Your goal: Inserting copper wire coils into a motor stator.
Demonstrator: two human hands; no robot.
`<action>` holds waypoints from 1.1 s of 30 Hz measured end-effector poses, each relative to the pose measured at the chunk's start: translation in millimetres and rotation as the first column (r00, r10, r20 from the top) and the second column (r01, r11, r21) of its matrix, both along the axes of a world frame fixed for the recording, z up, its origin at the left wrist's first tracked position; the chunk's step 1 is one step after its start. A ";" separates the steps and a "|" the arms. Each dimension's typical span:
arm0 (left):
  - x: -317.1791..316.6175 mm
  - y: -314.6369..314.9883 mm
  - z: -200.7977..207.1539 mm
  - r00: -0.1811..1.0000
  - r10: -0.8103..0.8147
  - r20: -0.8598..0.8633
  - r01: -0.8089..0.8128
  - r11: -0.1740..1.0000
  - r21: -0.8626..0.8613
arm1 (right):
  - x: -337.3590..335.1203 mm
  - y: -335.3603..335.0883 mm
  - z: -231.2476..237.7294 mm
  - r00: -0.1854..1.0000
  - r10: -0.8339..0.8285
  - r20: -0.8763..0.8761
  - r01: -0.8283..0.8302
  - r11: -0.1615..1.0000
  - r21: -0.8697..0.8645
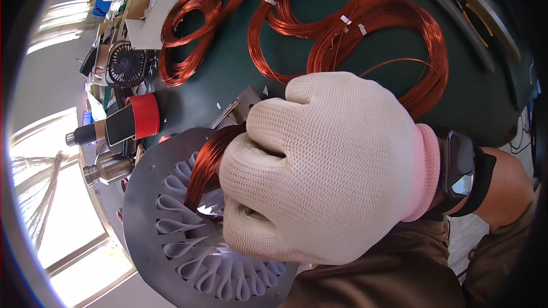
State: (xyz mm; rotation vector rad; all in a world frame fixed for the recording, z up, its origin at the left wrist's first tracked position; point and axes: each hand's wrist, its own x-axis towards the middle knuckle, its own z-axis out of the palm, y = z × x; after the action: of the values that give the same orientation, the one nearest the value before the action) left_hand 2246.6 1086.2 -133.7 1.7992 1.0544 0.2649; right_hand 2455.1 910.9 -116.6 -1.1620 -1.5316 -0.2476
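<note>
My right hand [325,171], in a white knitted glove with a pink cuff, fills the middle of the view with its fingers curled closed. A bundle of copper wire [206,165] comes out from under the fingers and runs down into a round grey stator [140,194]. Folded paper slot liners [173,226] stand as loops around the stator's inner ring. The hand covers the stator's right side and the rest of the bundle. Behind the knuckles, a metal piece [246,98] shows in part. My left hand is out of view.
Tied copper wire coils [425,34] [188,63] lie on the dark green table [228,63]. A small black fan [127,64], a red roll [145,115] and a steel bottle [111,166] stand at the left. Long curved bars [456,17] lie at the far right.
</note>
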 end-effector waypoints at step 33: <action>8.1 -55.1 66.7 0.847 0.090 0.525 -0.081 0.996 -0.039 | -10.0 29.4 42.6 0.456 -0.017 -0.890 -0.567 0.765 -0.304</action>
State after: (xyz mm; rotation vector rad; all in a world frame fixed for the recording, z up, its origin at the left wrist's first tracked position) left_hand 2254.7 1031.1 -67.0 1.5338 0.7344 0.7591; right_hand 2445.1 940.3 -73.9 -1.1445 -0.8160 1.0229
